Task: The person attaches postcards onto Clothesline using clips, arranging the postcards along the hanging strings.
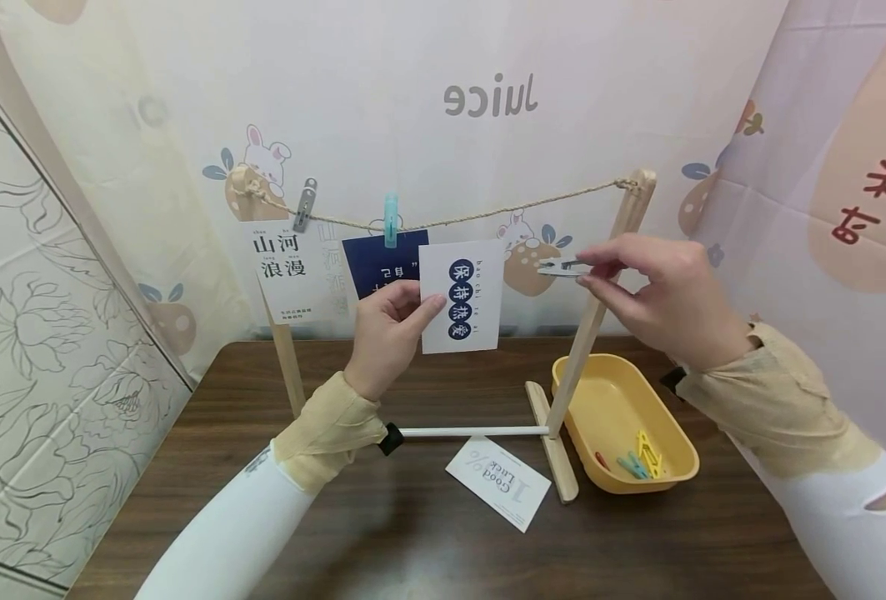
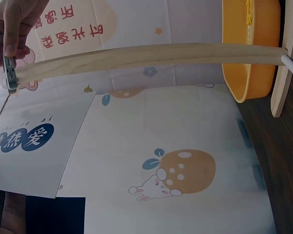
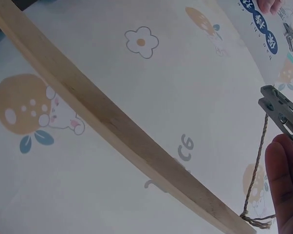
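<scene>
My left hand [image 1: 392, 333] pinches a white card [image 1: 480, 325] with blue round characters, held upright just below the twine line [image 1: 518, 207]. Off to the right, my right hand [image 1: 663, 287] pinches a grey clothespin [image 1: 563, 267] between thumb and fingers, apart from the card. In the right wrist view the same clothespin [image 3: 280, 112] shows near the twine. A dark blue card [image 1: 371, 258] hangs from the line by a light blue clothespin [image 1: 391, 221], partly behind my left hand. Further left, a white card [image 1: 277, 287] hangs by another grey clothespin [image 1: 305, 205].
The twine is tied between two wooden posts [image 1: 596, 308] joined low by a white rod [image 1: 473, 432]. A "Good Luck" card [image 1: 498, 482] lies on the brown table [image 1: 382, 533]. Behind the right post stands a yellow basin [image 1: 600, 392] holding several clothespins [image 1: 648, 458].
</scene>
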The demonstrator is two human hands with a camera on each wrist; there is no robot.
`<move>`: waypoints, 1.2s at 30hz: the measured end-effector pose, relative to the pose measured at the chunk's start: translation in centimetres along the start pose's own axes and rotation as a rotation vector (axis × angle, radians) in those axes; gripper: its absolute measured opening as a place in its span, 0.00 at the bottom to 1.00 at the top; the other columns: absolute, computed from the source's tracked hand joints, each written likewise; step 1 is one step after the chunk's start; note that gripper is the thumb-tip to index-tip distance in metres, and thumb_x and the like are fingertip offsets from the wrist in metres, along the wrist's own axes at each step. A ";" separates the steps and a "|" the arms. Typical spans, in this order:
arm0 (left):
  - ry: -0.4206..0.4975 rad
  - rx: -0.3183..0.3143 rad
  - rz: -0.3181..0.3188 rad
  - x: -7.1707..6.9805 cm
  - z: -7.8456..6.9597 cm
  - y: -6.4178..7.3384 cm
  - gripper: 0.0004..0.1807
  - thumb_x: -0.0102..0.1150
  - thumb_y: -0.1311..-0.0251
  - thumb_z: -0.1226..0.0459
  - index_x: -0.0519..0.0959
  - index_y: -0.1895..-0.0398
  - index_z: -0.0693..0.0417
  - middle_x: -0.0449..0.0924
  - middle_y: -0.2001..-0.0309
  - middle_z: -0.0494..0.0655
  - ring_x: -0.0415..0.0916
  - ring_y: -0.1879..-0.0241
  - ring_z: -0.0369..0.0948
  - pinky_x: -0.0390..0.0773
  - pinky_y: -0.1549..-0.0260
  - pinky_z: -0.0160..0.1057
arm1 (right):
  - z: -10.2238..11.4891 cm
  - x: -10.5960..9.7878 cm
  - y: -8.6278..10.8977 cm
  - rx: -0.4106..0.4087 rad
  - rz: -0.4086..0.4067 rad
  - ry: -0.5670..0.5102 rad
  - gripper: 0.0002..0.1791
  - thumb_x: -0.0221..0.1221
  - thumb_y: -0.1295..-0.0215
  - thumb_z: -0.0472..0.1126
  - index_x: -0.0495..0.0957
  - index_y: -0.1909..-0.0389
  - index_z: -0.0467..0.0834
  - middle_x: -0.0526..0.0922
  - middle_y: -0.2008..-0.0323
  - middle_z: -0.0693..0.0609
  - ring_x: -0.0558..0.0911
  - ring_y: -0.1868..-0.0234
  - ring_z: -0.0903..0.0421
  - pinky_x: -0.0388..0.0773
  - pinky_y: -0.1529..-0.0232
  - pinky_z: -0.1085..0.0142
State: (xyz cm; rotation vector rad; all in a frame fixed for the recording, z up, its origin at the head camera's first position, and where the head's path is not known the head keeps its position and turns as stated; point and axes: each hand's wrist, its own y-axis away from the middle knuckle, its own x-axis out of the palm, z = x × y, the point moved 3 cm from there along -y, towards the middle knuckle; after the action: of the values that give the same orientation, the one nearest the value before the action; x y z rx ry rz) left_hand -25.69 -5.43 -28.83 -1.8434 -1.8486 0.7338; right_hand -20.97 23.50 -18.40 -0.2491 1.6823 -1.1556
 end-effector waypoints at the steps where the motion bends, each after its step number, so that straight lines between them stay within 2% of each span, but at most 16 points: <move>1: 0.001 -0.002 0.000 0.1 0.0 -0.1 0.07 0.69 0.30 0.72 0.86 0.54 0.70 0.92 0.58 0.65 0.86 0.66 0.29 0.82 0.65 0.30 | 0.1 -0.1 -0.2 -0.001 -0.002 0.004 0.18 0.75 0.50 0.16 0.88 0.56 0.29 0.92 0.66 0.41 0.75 0.59 0.85 0.73 0.55 0.88; 9: 0.023 -0.036 0.005 0.7 0.2 -0.5 0.08 0.69 0.30 0.71 0.86 0.54 0.69 0.92 0.56 0.64 0.87 0.63 0.30 0.84 0.62 0.30 | 0.4 -0.2 -1.5 0.000 -0.014 0.019 0.15 0.74 0.47 0.16 0.89 0.58 0.29 0.93 0.65 0.40 0.73 0.57 0.89 0.74 0.53 0.88; 14: 0.023 -0.038 0.004 1.1 0.1 -0.7 0.08 0.69 0.30 0.70 0.87 0.53 0.69 0.92 0.57 0.63 0.87 0.63 0.30 0.84 0.62 0.31 | 0.6 -0.2 -2.5 -0.026 -0.038 0.033 0.12 0.73 0.45 0.18 0.90 0.60 0.30 0.93 0.66 0.41 0.76 0.58 0.85 0.74 0.53 0.88; 17: 0.026 -0.039 0.005 1.2 0.1 -0.9 0.08 0.69 0.29 0.70 0.87 0.53 0.68 0.92 0.56 0.63 0.88 0.63 0.31 0.85 0.62 0.31 | 0.7 -0.2 -3.3 -0.033 -0.045 0.046 0.11 0.73 0.43 0.19 0.90 0.59 0.31 0.93 0.66 0.41 0.81 0.62 0.76 0.73 0.52 0.87; 23: 0.039 -0.046 -0.002 1.5 0.1 -1.1 0.08 0.69 0.29 0.70 0.87 0.53 0.68 0.92 0.56 0.63 0.88 0.63 0.31 0.86 0.62 0.32 | 1.2 0.0 -4.7 -0.036 -0.003 0.077 0.09 0.71 0.37 0.21 0.90 0.57 0.31 0.93 0.63 0.40 0.90 0.65 0.48 0.70 0.49 0.89; 27: 0.045 -0.052 -0.004 1.7 0.1 -1.2 0.09 0.69 0.29 0.70 0.86 0.52 0.68 0.92 0.55 0.63 0.90 0.62 0.35 0.86 0.62 0.32 | 1.5 0.4 -5.9 -0.046 0.015 0.069 0.09 0.69 0.36 0.21 0.90 0.57 0.31 0.93 0.63 0.39 0.91 0.64 0.43 0.68 0.48 0.89; 29: 0.047 -0.053 -0.002 1.8 0.1 -1.2 0.09 0.68 0.29 0.70 0.86 0.52 0.69 0.92 0.55 0.63 0.90 0.61 0.37 0.87 0.61 0.33 | 1.6 0.6 -6.4 -0.055 0.027 0.076 0.09 0.69 0.35 0.21 0.90 0.57 0.31 0.93 0.63 0.39 0.92 0.64 0.43 0.76 0.49 0.85; 32: 0.047 -0.057 0.003 2.0 0.1 -1.3 0.09 0.68 0.28 0.70 0.86 0.51 0.69 0.92 0.55 0.64 0.90 0.60 0.38 0.87 0.61 0.32 | 1.6 0.7 -7.2 -0.052 0.046 0.088 0.08 0.67 0.32 0.22 0.90 0.56 0.31 0.93 0.62 0.38 0.92 0.63 0.43 0.87 0.52 0.69; 34: 0.044 -0.058 0.004 2.0 0.0 -1.4 0.09 0.68 0.28 0.69 0.86 0.52 0.69 0.92 0.55 0.64 0.90 0.61 0.37 0.87 0.61 0.32 | 1.6 0.7 -7.5 -0.045 0.055 0.097 0.08 0.67 0.31 0.22 0.90 0.55 0.31 0.93 0.61 0.38 0.93 0.62 0.43 0.88 0.55 0.57; 36: 0.040 -0.061 0.005 2.1 0.0 -1.4 0.09 0.68 0.28 0.69 0.86 0.52 0.69 0.92 0.55 0.64 0.89 0.61 0.37 0.86 0.61 0.32 | 1.6 0.7 -7.9 -0.035 0.060 0.093 0.08 0.66 0.31 0.23 0.90 0.54 0.31 0.93 0.60 0.38 0.93 0.61 0.42 0.88 0.56 0.52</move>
State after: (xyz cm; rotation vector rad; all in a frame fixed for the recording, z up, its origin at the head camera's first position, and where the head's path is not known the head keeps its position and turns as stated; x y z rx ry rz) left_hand -26.87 -3.34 -28.05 -1.8874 -1.8604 0.6447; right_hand -22.79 18.04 -12.65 -0.1673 1.7801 -1.1085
